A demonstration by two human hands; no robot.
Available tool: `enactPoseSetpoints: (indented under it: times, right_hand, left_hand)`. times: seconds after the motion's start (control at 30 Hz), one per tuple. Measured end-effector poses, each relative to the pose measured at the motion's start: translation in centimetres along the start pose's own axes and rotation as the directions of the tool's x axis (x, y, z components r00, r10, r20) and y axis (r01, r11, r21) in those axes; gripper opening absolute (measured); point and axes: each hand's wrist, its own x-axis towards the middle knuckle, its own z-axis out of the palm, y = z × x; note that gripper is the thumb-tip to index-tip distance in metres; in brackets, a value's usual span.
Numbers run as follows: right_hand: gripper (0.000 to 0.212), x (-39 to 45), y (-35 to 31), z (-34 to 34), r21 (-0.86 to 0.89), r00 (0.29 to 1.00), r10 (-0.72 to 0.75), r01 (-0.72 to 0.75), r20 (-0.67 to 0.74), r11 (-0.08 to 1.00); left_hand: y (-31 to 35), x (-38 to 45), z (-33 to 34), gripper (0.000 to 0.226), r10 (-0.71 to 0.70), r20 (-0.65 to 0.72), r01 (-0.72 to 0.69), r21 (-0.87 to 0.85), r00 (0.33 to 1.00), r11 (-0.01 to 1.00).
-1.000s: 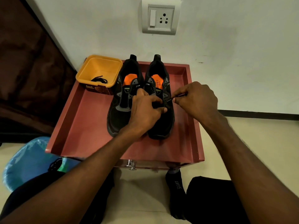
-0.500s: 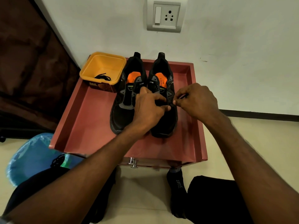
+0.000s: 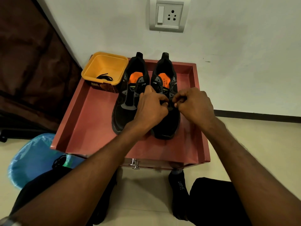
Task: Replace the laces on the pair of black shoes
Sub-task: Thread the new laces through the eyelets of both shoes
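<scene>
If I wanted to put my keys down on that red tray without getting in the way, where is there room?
The widest bare patch of the red tray lies left of the left shoe, in front of the yellow tub. A strip along the near edge is crossed by both forearms. It is crowded at the right shoe, where the left hand and right hand work.

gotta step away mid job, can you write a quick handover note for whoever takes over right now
Left hand: closed over the eyelets of the right-side shoe, fingers pinched; whatever it grips is hidden.
Right hand: pinched at the same shoe's outer eyelets, probably on a lace end, too small to confirm.
Both shoes stand side by side on the red tray table, toes toward the person. Left-side shoe shows no lace. A black lace lies in the yellow tub.
Done: old laces seem out.
Left: finish lacing this shoe, then lace the other.
</scene>
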Motion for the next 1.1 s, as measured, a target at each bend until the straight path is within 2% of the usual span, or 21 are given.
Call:
enactPoseSetpoints:
  times: [0.13,0.23,0.3,0.43,0.6,0.73,0.87,1.0,1.03,1.1]
  right_hand:
    - [0.047,-0.1,-0.1,0.3,0.019,0.998,-0.05,0.051,-0.046,0.999]
    - [0.068,-0.3,-0.6,0.3,-0.007,0.988,-0.147,0.147,0.038,0.989]
    - [0.064,-0.2,-0.7,0.6,-0.008,0.985,-0.156,0.157,0.079,0.988]
    - [0.038,0.2,-0.6,1.4,0.002,0.989,-0.14,0.14,0.049,0.99]
    - [0.036,0.5,-0.2,1.1,-0.012,0.987,-0.136,0.138,0.086,0.99]
    - [0.037,0.7,0.0,0.7,-0.028,0.988,-0.118,0.122,0.104,0.992]
    - [0.035,0.7,-0.1,0.6,-0.01,0.988,-0.102,0.104,0.114,0.995]
    - [0.032,0.5,-0.3,0.4,-0.017,0.989,-0.091,0.093,0.116,0.996]
    - [0.033,0.5,-0.3,0.4,-0.027,0.989,-0.116,0.119,0.091,0.993]
    - [0.04,0.7,-0.5,0.3,0.062,0.982,-0.19,0.189,0.012,0.98]
  left_hand:
    - [0.4,0.4,-0.2,0.016,-0.008,0.045,0.005,0.059,0.999,0.998]
    - [0.6,0.4,-0.4,0.013,0.0,0.072,-0.01,0.129,0.997,0.992]
    - [0.8,0.3,-0.6,0.014,0.029,0.077,-0.041,0.158,0.997,0.987]
    - [1.1,0.2,-1.1,0.028,0.059,0.064,-0.071,0.21,0.996,0.975]
    - [0.9,0.0,-2.4,0.023,0.127,0.052,-0.136,0.253,0.991,0.958]
    - [0.5,0.2,-4.1,0.011,0.196,-0.011,-0.195,0.092,0.98,0.977]
    - [0.5,0.9,-7.2,0.009,0.115,-0.107,-0.132,-0.167,0.988,0.977]
    - [0.3,0.5,-10.9,0.01,0.137,-0.238,-0.248,-0.533,0.961,0.809]
    - [-0.1,0.4,-11.0,0.01,0.131,-0.268,-0.26,-0.531,0.954,0.807]
    - [-0.9,0.6,-10.0,0.006,0.157,-0.313,-0.264,-0.336,0.937,0.904]
